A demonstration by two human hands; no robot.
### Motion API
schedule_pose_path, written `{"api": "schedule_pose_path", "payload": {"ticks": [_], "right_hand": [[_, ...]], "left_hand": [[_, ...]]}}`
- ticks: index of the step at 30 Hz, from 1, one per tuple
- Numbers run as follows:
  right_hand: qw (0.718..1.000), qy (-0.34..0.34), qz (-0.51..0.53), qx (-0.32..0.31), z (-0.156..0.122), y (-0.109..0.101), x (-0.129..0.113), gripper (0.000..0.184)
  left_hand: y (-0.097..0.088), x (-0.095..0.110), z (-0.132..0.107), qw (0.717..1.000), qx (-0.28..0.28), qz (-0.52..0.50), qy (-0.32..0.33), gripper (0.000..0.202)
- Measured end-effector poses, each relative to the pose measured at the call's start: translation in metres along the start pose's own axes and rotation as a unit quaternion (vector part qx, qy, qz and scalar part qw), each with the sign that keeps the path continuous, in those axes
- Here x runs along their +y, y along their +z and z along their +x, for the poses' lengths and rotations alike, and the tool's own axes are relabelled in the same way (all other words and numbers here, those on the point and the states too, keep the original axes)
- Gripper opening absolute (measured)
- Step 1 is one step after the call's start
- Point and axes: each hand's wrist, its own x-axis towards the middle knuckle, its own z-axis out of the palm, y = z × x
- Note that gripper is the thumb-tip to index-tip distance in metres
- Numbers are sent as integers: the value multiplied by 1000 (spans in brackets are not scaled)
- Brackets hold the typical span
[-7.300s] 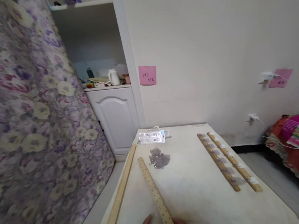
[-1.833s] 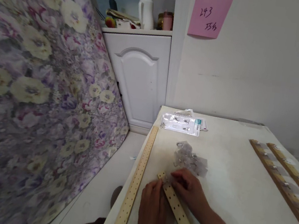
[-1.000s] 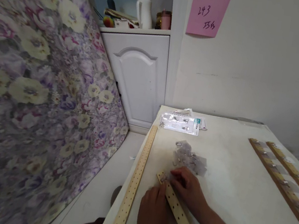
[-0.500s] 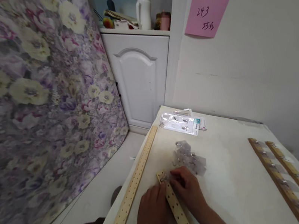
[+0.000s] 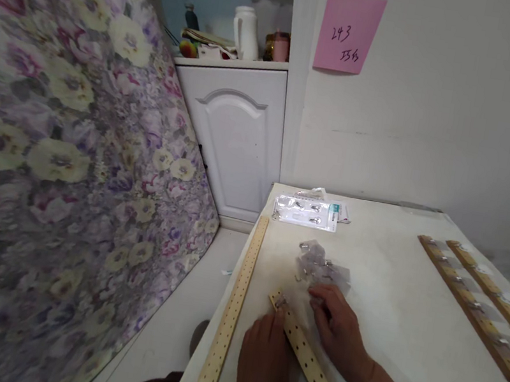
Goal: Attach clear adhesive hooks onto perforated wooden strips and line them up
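Observation:
My left hand (image 5: 264, 360) is closed on the far end of a pale wooden strip with rows of holes (image 5: 315, 375), which lies slantwise on the table. A small clear and metal piece (image 5: 281, 300) sits at the strip's end, just beyond my left fingertips. To the right of the strip is my right hand (image 5: 337, 330), its fingers curled together; whether anything is between them I cannot make out. Right beyond its fingertips lies a pile of clear plastic pieces with small metal hooks (image 5: 320, 267).
Along the table's left edge runs another holed strip (image 5: 231, 310). Blister packs of hooks (image 5: 307, 212) lie at the back. Two wooden strips (image 5: 474, 303) carrying clear pieces lie on the right. A floral curtain (image 5: 66, 187) hangs left, beside a white cabinet (image 5: 238, 143).
My right hand has drawn back from the strip's end, moving right toward the clear plastic pile. My left hand stays on the strip. The view has tilted slightly.

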Motion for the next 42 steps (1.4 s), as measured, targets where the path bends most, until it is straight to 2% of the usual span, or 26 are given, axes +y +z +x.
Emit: {"api": "schedule_pose_path", "payload": {"ticks": [5,8,13,17,22,26,32,38,42], "right_hand": [[997,44,-48,51,4,-20,7,18],[992,74,-94,46,0,-26,16,22],[980,88,-178,-5,-5,-21,15,29],[974,81,-209,-29,-4,-18,11,26],[975,60,-213,-13,-6,-20,12,24],[979,44,-196,-12,-7,-21,12,20],[978,60,-198,-35,-9,-21,16,25],[977,89,-186,-49,-10,-24,16,29],[983,84,-161,-30,-8,-27,15,25]], "left_hand": [[8,-2,-5,998,61,-11,23,40],[11,-1,-9,994,80,-46,60,33],[9,3,-15,987,65,-99,111,27],[7,6,-15,986,39,-114,116,29],[6,10,-13,984,23,-149,91,26],[1,13,-14,983,14,-155,96,28],[-5,16,-16,984,4,-166,62,28],[-4,15,-15,982,26,-159,96,26],[-3,13,-13,983,18,-158,92,26]]}}
